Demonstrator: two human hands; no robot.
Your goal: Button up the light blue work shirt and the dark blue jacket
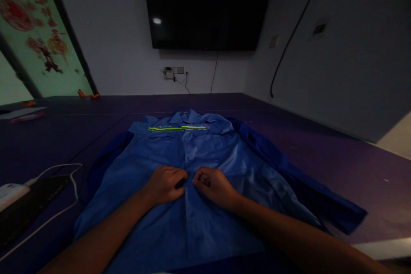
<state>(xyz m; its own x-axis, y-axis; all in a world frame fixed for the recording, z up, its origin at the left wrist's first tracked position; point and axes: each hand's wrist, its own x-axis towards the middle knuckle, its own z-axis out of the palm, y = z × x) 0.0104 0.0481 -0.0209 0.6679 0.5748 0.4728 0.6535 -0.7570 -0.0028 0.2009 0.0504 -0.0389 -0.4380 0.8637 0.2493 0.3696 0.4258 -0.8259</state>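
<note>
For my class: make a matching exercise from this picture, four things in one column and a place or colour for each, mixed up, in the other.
Things:
1. shirt
2. screen
3. white cable
4. stripe

Descriptions:
A. bright yellow-green
B. black, mounted on the wall
C. blue, spread flat under the left hand and the right hand
D. on the table, left of the shirt

Pairs: 1-C, 2-B, 3-D, 4-A

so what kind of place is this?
Probably an office or meeting room, not a workshop: a big wall-mounted screen, wall sockets below it, and a wide purple surface where both hands pinch the front of a blue work shirt.
</note>
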